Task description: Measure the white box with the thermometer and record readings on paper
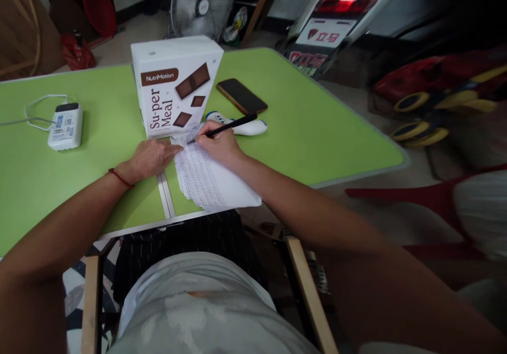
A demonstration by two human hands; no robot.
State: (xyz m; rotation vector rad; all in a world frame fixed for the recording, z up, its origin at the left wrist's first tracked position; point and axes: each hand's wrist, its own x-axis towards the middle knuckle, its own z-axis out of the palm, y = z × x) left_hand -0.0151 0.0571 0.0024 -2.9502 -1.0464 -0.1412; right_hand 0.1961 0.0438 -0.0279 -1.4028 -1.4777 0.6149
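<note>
A sheet of paper (202, 177) covered with rows of handwriting lies at the front of the green table; its right part is blank. My right hand (217, 141) is closed around a black pen (233, 124), whose tip meets the upper part of the sheet. My left hand (153, 157) rests flat at the paper's left edge, fingers stretched out and pointing towards the pen tip. Just behind the sheet stands a white box (174, 92) with brown bars printed on it. A white and blue handheld device (251, 127), partly hidden by my right hand, lies beside the box.
A smartphone (241, 96) lies behind the handheld device. At the left is a white adapter (66, 127) with a cable. The green table (317, 142) has a pale rim and a seam. A fan (203, 6), an electric scooter (328, 26) and a red chair (420, 206) stand around it.
</note>
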